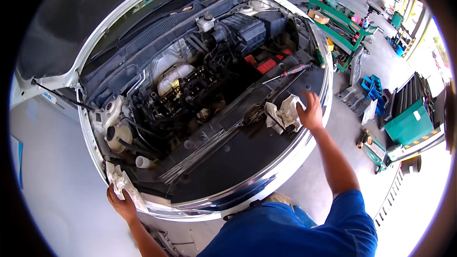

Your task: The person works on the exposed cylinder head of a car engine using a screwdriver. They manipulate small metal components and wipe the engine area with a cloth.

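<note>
On the front-left corner of the car's engine bay, my left hand [122, 204] holds a crumpled white rag [120, 181] between thumb and fingers. My right hand [312, 113] is bent over another crumpled white rag [286, 113] on the black front panel [214, 171], its thumb against the rag's edge. Beside that rag, a dark opening holds parts I cannot make out. Several thin metal rods [200, 156] lie along the panel. A screwdriver [294, 71] with a red and clear handle rests farther back. The uncovered engine [185, 88] shows its valve train.
The raised hood [52, 24] stands at the left. A white cup-like part [143, 162] sits near the coolant tank [117, 136]. A green-handled tool [320, 58] lies by the right fender. Right of the car stand a green cart [354, 45], a green toolbox [409, 123] and a floor jack [375, 151].
</note>
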The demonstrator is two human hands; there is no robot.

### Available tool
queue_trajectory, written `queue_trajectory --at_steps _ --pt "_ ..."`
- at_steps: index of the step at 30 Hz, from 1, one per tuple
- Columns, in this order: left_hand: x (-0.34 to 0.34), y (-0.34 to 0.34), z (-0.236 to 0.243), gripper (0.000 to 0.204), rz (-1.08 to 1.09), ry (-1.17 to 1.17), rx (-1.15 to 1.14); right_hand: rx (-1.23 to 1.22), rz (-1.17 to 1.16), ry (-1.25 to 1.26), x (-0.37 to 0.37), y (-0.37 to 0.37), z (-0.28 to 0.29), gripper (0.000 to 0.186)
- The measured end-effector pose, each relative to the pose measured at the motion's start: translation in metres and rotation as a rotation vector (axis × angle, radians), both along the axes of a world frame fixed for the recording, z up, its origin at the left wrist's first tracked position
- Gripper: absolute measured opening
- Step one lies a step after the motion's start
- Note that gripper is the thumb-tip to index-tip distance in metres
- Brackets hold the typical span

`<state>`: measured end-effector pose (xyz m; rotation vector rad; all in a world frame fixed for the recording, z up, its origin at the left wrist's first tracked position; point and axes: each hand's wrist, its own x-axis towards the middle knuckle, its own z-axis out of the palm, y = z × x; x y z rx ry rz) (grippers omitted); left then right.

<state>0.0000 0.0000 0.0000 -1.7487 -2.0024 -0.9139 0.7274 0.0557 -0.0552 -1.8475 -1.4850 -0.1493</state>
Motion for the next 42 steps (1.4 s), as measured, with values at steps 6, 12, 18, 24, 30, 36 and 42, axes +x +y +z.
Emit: queue_trajectory --at_steps 6,12,18,24,30,36,42 --pt "0.082 -0.009 0.023 0.033 -0.011 -0.028 -0.055 -0.177 -0.005 -0.057 0.097 0.108 0.010 0.063" --pt "0.128 -0.014 0.066 0.015 -0.003 -0.102 -0.141 -0.421 0.386 -0.153 0.153 0.167 0.024 0.050" --pt "0.128 -0.025 0.093 0.009 0.022 -0.130 -0.218 -0.525 0.591 0.097 0.149 0.179 0.050 0.043" --pt "0.160 0.041 0.149 0.009 -0.243 -0.107 -0.301 -0.395 0.685 0.374 0.108 0.224 0.146 0.041" --pt "0.213 0.216 0.206 0.026 -0.640 -0.265 -0.602 -0.193 0.968 0.388 -0.060 0.318 0.218 0.048" --pt "0.245 0.392 0.155 0.053 -0.818 -0.515 -0.789 -0.264 1.155 0.473 -0.231 0.402 0.205 0.055" --pt "0.206 0.514 0.052 0.040 -0.832 -0.765 -0.669 -0.288 1.242 0.666 -0.317 0.497 0.098 0.061"
